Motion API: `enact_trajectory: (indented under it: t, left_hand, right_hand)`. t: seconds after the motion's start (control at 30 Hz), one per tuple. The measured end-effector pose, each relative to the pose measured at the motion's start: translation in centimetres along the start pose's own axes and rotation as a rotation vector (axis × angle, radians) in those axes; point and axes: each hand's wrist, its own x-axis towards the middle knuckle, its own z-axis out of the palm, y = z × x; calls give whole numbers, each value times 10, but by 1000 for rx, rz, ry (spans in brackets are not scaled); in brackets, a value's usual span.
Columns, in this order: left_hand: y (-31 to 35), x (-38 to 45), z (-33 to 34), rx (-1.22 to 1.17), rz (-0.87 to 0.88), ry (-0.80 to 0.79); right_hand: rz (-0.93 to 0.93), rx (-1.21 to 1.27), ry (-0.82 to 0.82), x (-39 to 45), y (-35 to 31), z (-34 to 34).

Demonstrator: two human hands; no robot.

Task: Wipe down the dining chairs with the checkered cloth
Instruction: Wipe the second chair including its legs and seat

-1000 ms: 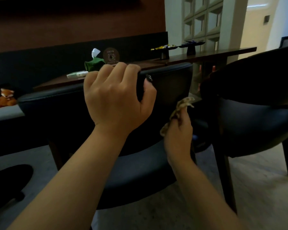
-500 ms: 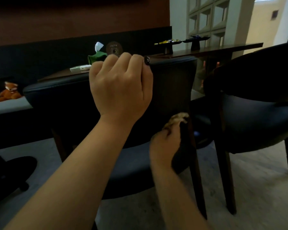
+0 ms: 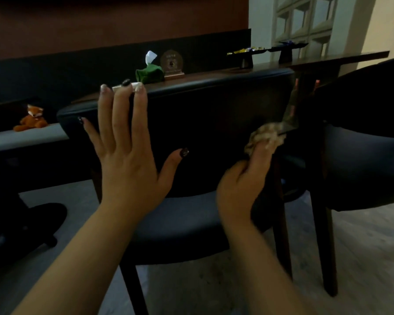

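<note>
Only the head view to go on here. The big change: the left hand [image 3: 127, 155] has let go of the chair's top rail. A second ago it was curled in a fist over the rail, and now it lies flat and spread against the back of the near chair [image 3: 214, 123], fingers [image 3: 121, 114] fanned out wide, gripping nothing, just bracing. The tips reach up to the top edge.

The right hand [image 3: 243, 187] is closed around the bunched checkered cloth [image 3: 265, 136], which pokes out above the knuckles. It sat lower half a second back and is now up against the right edge of the backrest, by the gap to the second chair [image 3: 362, 137]. There's some blur, so I can't say exactly how the fingers wrap it.

My read: the wiping is working along that right side of the backrest, and the freed left hand steadies the chair with a flat push. The seat and the other chair probably still need doing.
</note>
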Motion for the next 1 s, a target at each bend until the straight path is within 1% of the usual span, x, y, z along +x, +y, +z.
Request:
enact_trajectory:
  t: [0.1,0.17,0.3,0.4,0.47,0.53,0.57,0.6,0.67,0.77,0.87,0.93,1.0]
  left_hand:
    - [-5,-2,2,16,17,6]
    - [-8,-2,1,9,20,-3]
    - [-9,-3,-2,-34,25,-18]
    - [-12,-4,-4,-50,37,-8]
    - [-13,-5,-7,-63,51,4]
    - [-15,-6,-9,-93,65,-2]
    - [-17,-7,-11,-111,80,-5]
    - [-20,-9,-11,-130,97,-11]
    - [-24,-21,-12,-175,99,-43]
    - [-31,-53,-7,-244,-12,-104]
    - [-34,-85,3,-332,-195,-157]
    - [-36,-102,8,-391,-318,-164]
    - [-39,-115,10,-440,-440,-177]
  right_hand:
    - [-96,17,-169,-43,-5,-9]
    - [-183,30,-221,-35,-7,-19]
    - [-531,-24,-130,34,-34,-19]
    - [-621,-118,-136,46,-43,-7]
    - [-701,-222,-214,21,-25,-5]
    - [-802,-354,-344,-12,4,-9]
    - [-853,-381,-415,-24,16,-13]
    - [-887,-375,-480,-30,24,-16]
    - [-935,-318,-552,-30,26,-22]
    - [-1038,-208,-553,-16,9,-17]
    - [-1137,-229,-535,-9,3,0]
    - [-1236,-295,-620,-14,24,1]
    - [-1305,-362,-767,-26,52,-10]
